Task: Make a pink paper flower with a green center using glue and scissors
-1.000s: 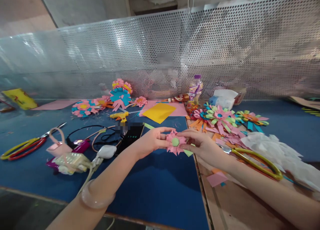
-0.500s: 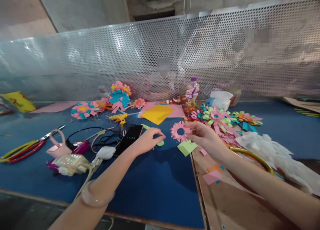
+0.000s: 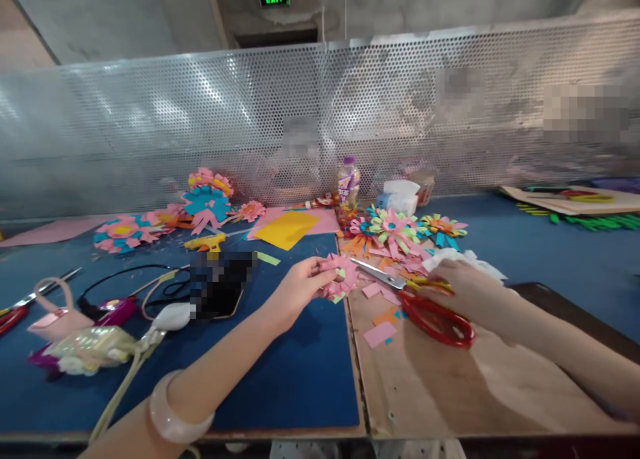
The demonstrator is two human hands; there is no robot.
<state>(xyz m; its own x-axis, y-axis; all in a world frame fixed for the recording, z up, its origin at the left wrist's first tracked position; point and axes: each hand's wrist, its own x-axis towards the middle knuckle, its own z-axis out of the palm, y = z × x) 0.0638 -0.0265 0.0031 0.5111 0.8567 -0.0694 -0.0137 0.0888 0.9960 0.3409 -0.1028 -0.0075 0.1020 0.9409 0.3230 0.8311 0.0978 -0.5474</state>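
Clamped pink paper flower [image 3: 349, 279] in left grip [image 3: 299, 287] and scissors [image 3: 400, 283] in right grip [image 3: 463, 289]; probably called for light, steady support.

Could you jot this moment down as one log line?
left hand: holds pink paper flower | right hand: holds scissors | scissors: point toward flower | tip contact: unclear

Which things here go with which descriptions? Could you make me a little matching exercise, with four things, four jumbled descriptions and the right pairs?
1. Left hand
2. Bottle
3. Right hand
4. Glue gun

A. Holding scissors
B. Yellow
C. Holding a pink paper flower
D. Has a purple cap

Pairs: 1-C, 2-D, 3-A, 4-B
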